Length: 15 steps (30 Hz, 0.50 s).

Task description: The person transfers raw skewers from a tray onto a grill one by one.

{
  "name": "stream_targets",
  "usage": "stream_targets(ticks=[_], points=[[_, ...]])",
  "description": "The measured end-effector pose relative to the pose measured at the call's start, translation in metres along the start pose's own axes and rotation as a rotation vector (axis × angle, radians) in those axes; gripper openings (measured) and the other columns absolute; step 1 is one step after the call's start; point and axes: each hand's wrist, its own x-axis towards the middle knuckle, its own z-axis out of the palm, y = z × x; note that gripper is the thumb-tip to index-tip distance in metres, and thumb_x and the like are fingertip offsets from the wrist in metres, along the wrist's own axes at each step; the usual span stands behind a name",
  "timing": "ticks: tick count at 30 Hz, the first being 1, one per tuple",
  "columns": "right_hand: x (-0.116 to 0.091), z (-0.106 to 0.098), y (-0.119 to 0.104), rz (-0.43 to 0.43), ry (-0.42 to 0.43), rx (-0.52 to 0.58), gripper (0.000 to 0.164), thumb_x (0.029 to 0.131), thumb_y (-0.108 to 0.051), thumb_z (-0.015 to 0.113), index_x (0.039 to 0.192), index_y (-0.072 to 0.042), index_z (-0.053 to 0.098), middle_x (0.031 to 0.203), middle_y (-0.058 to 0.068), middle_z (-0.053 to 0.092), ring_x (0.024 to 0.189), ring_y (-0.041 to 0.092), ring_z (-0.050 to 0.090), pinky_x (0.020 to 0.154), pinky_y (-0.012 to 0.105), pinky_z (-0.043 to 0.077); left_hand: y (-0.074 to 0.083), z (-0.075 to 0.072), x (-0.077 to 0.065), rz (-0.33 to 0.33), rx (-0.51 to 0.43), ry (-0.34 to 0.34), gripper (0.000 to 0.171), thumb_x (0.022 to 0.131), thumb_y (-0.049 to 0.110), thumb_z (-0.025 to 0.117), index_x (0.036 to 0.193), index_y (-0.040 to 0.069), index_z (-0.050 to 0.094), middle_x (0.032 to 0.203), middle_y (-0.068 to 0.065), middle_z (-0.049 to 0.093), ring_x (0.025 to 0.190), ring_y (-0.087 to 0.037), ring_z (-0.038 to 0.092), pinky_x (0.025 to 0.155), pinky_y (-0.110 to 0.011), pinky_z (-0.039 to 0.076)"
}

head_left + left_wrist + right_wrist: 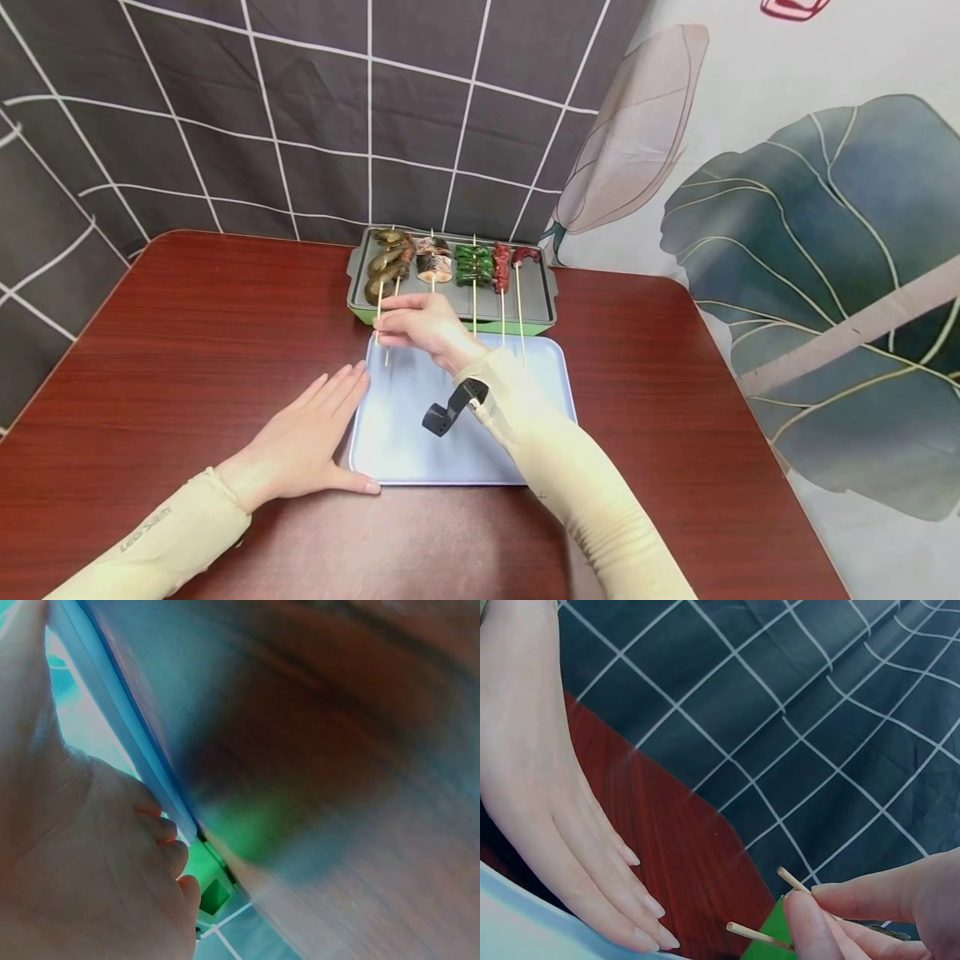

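Note:
My right hand [423, 325] pinches the stick of a shrimp skewer [380, 289] between thumb and fingers, above the far left corner of a pale blue tray [450, 433]. The right wrist view shows the pinched stick [791, 879] and a second stick [754, 934] beside it. That shrimp lies at the left end of a grey grill pan [536, 292] with a green base, next to another shrimp skewer [406, 254]. My left hand [303, 442] rests against the tray's left side, fingers straight; its palm [90, 855] fills the left of the left wrist view.
Rightward along the pan lie a fish skewer [432, 265], a green pepper skewer [474, 267], a red meat skewer [501, 267] and a dark red curled piece [525, 255] on a stick. Their sticks overhang the front rim. A grid-patterned cloth [322, 108] hangs behind the brown table [225, 333].

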Motion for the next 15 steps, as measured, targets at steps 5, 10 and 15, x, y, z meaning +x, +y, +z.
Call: stream_targets(ticks=[5,10,15], points=[[-0.002,0.0,-0.003,0.011,-0.001,-0.079,0.04,0.091,0.01,0.068,0.13,0.011,0.061,0.111,0.034,0.068,0.07,0.016,0.071,0.074,0.03,0.062,0.0,0.001,0.0,0.002,0.001,-0.001,0.135,0.07,0.09,0.059,0.153,-0.012,0.03,0.161,-0.026,0.029,0.15,-0.038,0.023,0.122,-0.05,0.019],[-0.007,-0.003,-0.006,-0.019,0.055,-0.178,0.03,0.093,0.006,0.068,0.122,0.009,0.063,0.103,0.027,0.071,0.068,0.018,0.07,0.07,0.031,0.063,0.0,0.0,0.0,0.0,0.003,-0.002,0.135,0.07,0.09,0.059,0.154,-0.012,0.03,0.161,-0.025,0.029,0.15,-0.038,0.023,0.122,-0.05,0.019],[-0.019,-0.007,-0.004,-0.071,0.063,-0.24,0.035,0.093,0.003,0.069,0.127,0.008,0.061,0.1,0.02,0.072,0.078,0.023,0.072,0.074,0.03,0.062,0.0,0.0,-0.001,-0.001,0.006,0.0,0.134,0.071,0.09,0.059,0.153,-0.012,0.03,0.161,-0.025,0.029,0.15,-0.038,0.023,0.122,-0.051,0.019]])
